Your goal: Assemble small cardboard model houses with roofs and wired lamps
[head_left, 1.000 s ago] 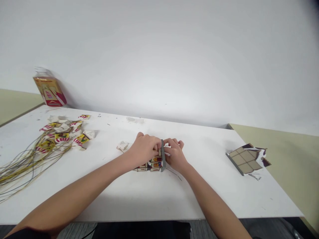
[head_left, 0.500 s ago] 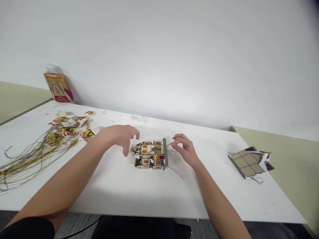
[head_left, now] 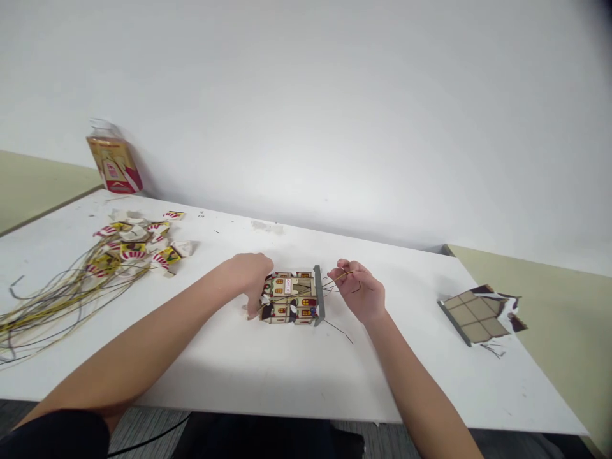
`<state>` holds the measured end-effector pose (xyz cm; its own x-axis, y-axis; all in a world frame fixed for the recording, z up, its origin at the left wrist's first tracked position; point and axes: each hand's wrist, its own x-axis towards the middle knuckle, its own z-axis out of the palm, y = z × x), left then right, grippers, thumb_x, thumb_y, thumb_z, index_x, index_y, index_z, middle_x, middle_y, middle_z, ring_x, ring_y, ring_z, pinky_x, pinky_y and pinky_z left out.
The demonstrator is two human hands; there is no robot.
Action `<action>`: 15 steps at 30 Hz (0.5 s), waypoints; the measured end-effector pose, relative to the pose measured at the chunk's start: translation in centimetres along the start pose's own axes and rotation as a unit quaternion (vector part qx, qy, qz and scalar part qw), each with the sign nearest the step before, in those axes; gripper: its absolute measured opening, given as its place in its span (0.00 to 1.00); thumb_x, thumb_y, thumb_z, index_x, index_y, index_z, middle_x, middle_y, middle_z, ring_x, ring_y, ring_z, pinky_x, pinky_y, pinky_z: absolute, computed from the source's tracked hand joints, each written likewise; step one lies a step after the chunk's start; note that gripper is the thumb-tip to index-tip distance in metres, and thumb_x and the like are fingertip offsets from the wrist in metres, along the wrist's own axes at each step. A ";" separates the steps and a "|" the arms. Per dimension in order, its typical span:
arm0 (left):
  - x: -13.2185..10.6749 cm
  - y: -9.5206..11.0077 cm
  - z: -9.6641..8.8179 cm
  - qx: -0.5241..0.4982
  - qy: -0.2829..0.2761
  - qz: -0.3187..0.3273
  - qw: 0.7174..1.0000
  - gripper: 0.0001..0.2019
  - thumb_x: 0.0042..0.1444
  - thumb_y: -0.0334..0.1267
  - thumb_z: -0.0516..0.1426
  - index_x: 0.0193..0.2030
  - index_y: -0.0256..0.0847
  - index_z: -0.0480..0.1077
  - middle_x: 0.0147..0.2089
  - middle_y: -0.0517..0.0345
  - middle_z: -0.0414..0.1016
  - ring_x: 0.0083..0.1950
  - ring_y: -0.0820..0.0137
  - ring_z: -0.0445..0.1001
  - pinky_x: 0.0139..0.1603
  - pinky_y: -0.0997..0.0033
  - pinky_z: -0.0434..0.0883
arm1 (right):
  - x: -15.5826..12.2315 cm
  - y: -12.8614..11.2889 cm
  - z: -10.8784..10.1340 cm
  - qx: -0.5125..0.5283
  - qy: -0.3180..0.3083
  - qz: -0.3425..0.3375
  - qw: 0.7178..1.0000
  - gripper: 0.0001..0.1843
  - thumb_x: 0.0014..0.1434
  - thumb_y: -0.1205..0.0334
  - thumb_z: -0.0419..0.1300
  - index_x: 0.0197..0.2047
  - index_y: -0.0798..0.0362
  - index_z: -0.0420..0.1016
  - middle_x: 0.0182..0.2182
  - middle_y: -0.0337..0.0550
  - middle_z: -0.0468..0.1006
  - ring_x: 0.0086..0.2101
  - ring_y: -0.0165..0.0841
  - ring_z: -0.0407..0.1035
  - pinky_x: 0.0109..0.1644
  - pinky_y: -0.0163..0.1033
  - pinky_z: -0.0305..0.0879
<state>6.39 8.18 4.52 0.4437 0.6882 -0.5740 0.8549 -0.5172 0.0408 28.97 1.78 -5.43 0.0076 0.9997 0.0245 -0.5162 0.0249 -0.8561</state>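
A small painted model house [head_left: 292, 298] lies on its side on the white table [head_left: 268, 370], its grey base plate facing right. My left hand [head_left: 251, 275] rests against the house's left end with fingers curled down on it. My right hand [head_left: 359, 292] is just right of the base plate, its fingers pinched on thin wires [head_left: 337, 279] that run out of the house.
A heap of small printed card pieces [head_left: 136, 242] with long wires [head_left: 52, 299] lies at the left. An orange and red package [head_left: 113, 162] leans on the wall at the back left. A tiled roof piece [head_left: 480, 313] sits at the right edge.
Both hands came off the house, then my left hand returned to its left end. My right hand moved right and closed on the thin wires.
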 end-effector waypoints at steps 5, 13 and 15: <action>0.1 0.9 1.0 0.008 0.011 0.006 1.000 0.30 0.23 0.46 0.70 0.37 0.39 0.69 0.42 0.46 0.77 0.40 0.53 0.76 0.37 0.63 0.71 | 0.3 0.4 0.1 0.062 0.025 0.021 0.998 0.12 0.46 0.63 0.60 0.18 0.52 0.60 0.31 0.37 0.72 0.31 0.30 0.70 0.57 0.47 0.62; -0.1 1.1 0.8 0.006 -0.013 0.028 1.000 0.28 0.28 0.38 0.69 0.40 0.39 0.66 0.45 0.46 0.76 0.41 0.56 0.76 0.37 0.65 0.71 | 0.4 0.6 -0.1 0.053 0.042 0.029 0.997 0.12 0.49 0.62 0.60 0.20 0.52 0.60 0.30 0.35 0.69 0.25 0.27 0.67 0.59 0.50 0.62; -0.1 1.1 0.7 0.008 -0.017 0.037 0.999 0.28 0.28 0.38 0.68 0.40 0.40 0.66 0.45 0.47 0.76 0.41 0.57 0.76 0.36 0.66 0.70 | 0.3 0.6 -0.1 0.051 0.048 0.033 0.997 0.12 0.48 0.61 0.60 0.20 0.52 0.60 0.30 0.36 0.68 0.25 0.27 0.66 0.58 0.50 0.63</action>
<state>7.07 7.24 4.07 0.4959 0.6307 -0.5969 0.8157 -0.5741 0.0710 28.76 2.12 -5.94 0.0489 0.9953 -0.0841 -0.6029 -0.0377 -0.7969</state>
